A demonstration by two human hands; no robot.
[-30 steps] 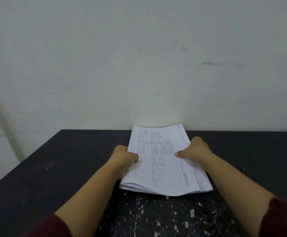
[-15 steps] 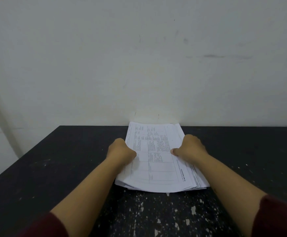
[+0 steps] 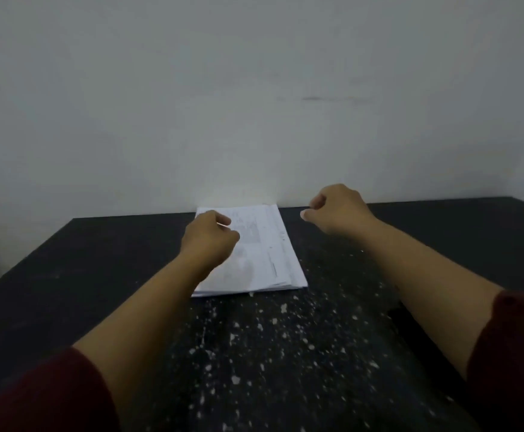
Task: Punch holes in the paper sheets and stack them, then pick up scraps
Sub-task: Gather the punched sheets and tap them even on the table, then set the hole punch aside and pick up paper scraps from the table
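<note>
A stack of printed white paper sheets lies flat on the black table, its far edge against the wall. My left hand hovers over the stack's left half with its fingers curled, and I cannot tell whether it touches the paper. To the right of the stack, my right hand is raised clear of it, fingers curled and nothing in it. Several small white paper scraps are scattered over the table in front of the stack. No hole punch is in view.
A plain white wall rises directly behind the table. The table's left edge runs diagonally toward me. My dark red sleeves sit at the bottom corners of the view.
Both hands have let go of the stack's sides. The right hand lifted away to the right, the left moved over the paper. The stack now lies flat against the wall.
</note>
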